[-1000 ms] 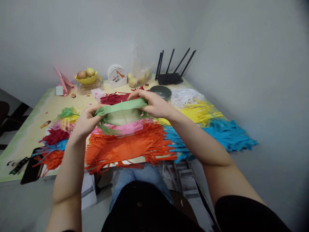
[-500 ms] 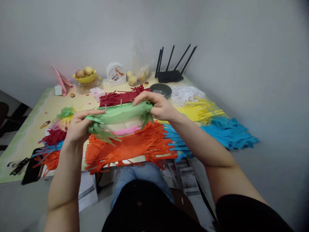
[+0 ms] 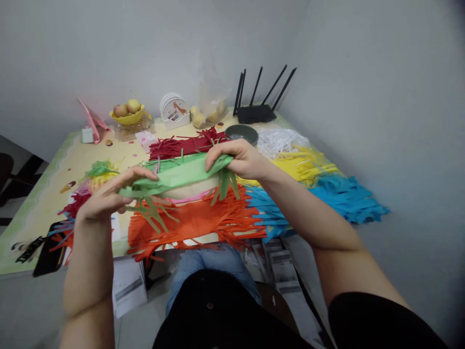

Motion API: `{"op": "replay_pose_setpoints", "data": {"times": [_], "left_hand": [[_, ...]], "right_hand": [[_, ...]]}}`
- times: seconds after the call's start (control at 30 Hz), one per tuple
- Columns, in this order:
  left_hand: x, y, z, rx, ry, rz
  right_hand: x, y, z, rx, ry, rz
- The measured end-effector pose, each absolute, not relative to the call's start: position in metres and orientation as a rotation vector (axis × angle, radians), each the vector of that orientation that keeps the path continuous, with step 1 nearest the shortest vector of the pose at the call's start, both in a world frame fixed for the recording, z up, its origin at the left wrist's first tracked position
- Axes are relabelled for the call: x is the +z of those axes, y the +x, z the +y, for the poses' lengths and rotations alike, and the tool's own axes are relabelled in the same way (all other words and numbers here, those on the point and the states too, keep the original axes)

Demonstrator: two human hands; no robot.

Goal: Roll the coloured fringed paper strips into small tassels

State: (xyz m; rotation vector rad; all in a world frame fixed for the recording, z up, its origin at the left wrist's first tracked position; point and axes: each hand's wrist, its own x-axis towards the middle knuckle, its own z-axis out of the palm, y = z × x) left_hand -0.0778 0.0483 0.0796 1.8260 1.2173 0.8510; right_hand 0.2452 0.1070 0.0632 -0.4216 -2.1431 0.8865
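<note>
Evidently, the green fringed paper (image 3: 179,177) stretched between the two hands, held up over the table (image 3: 47,194). The left hand (image 3: 109,191) pinched one end between thumb and fingers; the right hand (image 3: 240,159) pinched the other, with strips dangling below both. Orange fringed paper (image 3: 189,220) lay nearer the body.

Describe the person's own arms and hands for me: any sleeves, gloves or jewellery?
The left hand and right hand are bare, with no gloves, rings or watch visible. A short black sleeve covers the right upper arm; no sleeve shows on the left.
</note>
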Motion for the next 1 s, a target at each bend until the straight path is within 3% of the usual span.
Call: {"op": "replay_pose_setpoints", "data": {"times": [0.1,0.33,0.5,0.67,1.0], "left_hand": [[0.086,-0.078,0.06,0.63,1.775,1.024],[0.099,-0.017,0.059,0.308,1.832,1.195],[0.098,-0.013,0.049,0.45,2.043,1.3],[0.091,-0.016,0.049,0.486,2.167,1.297],[0.078,-0.022,0.031,1.131,1.635,1.44]], "right_hand": [[0.064,0.244,0.106,0.836,-0.367,-2.224],[0.077,0.248,0.098,0.768,-0.312,-2.43],[0.088,0.261,0.107,1.074,-0.414,-2.443],[0.071,0.237,0.104,0.949,-0.666,-2.362],[0.05,0.23,0.082,0.988,-0.628,-1.871]]}}
